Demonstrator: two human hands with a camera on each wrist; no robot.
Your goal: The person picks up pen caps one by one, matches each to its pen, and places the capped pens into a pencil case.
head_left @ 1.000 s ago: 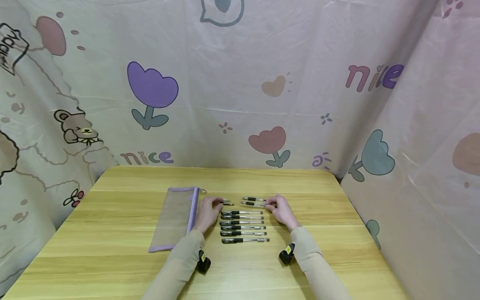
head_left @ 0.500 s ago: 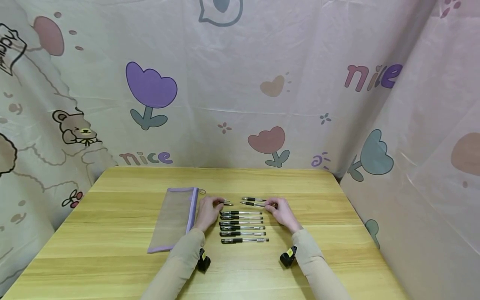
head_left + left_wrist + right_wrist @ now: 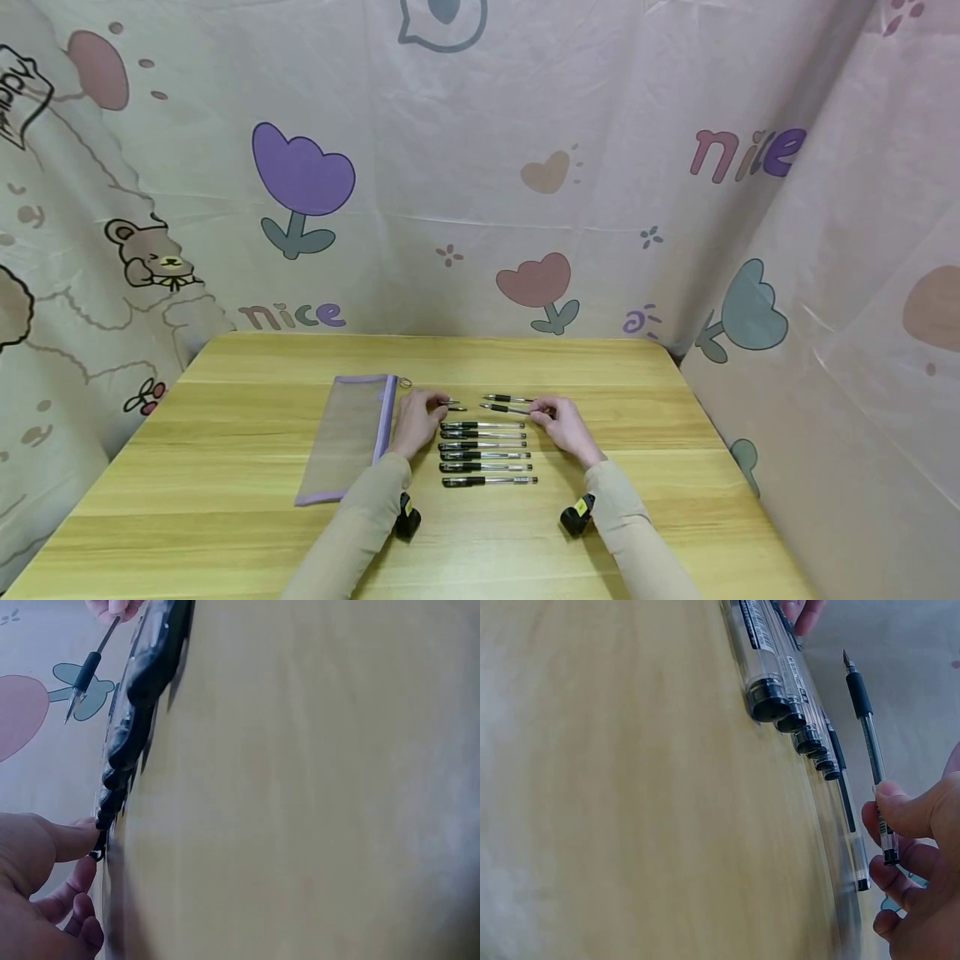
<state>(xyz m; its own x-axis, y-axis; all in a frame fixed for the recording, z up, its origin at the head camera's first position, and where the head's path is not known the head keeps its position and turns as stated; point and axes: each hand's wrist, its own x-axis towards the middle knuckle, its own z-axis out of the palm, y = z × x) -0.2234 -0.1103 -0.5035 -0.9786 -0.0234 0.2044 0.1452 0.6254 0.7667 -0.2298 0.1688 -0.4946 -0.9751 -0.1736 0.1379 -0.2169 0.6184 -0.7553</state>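
Observation:
My right hand (image 3: 564,425) pinches the rear end of an uncapped gel pen (image 3: 861,697) between thumb and fingers. Its bare tip points left, and the pen is raised off the table in the right wrist view. Just behind it lies a second uncapped pen (image 3: 504,398), also tip to the left. My left hand (image 3: 414,423) is at the left end of the pens, thumb and forefinger pinching a small dark pen cap (image 3: 97,855), mostly hidden by the fingers. Two slim pieces (image 3: 456,408) show beside those fingertips.
Several capped black pens (image 3: 483,456) lie in a parallel row between my forearms. A mesh pouch (image 3: 348,437) with purple edging lies left of them, partly under my left arm. Printed cloth (image 3: 450,283) hangs behind the wooden table (image 3: 637,533).
My right hand has shifted very slightly toward the near edge, and the pen in it slants a little more. My left hand and the row of pens stay nearly as they were.

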